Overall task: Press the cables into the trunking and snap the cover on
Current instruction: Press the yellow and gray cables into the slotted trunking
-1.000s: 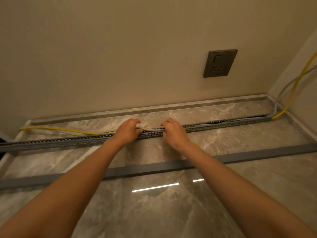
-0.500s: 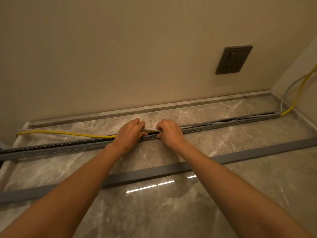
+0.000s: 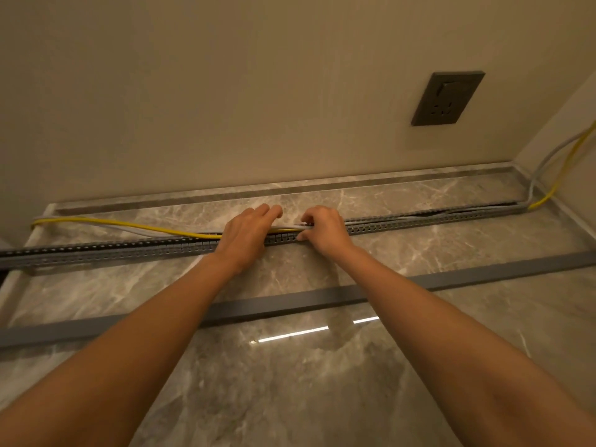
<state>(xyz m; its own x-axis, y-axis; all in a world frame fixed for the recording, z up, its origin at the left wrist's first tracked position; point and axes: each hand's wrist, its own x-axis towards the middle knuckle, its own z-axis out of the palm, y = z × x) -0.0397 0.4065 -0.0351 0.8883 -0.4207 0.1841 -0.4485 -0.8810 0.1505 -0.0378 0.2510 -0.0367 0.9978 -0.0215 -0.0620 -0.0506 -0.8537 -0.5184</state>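
Note:
A long grey slotted trunking [image 3: 113, 251] lies on the marble floor, running left to right in front of the wall. A yellow cable [image 3: 129, 224] and a grey cable [image 3: 96, 221] lie loose on the floor behind its left half; to the right they sit inside the trunking. My left hand [image 3: 246, 235] rests flat over the trunking, fingers pressing on the cables. My right hand [image 3: 322, 230] pinches the cables between thumb and fingers just above the channel. The flat grey cover [image 3: 290, 306] lies on the floor nearer me, partly hidden by my forearms.
A dark wall socket [image 3: 446, 98] is mounted on the back wall at upper right. At the right corner the two cables [image 3: 548, 162] climb the side wall. A stone skirting strip [image 3: 322, 185] runs along the wall base. The glossy floor [image 3: 290, 382] reflects a light strip.
Both hands have slid a little to the left along the trunking, pressing the cables in. My left fingers have flattened out over the cables. The view has shifted left.

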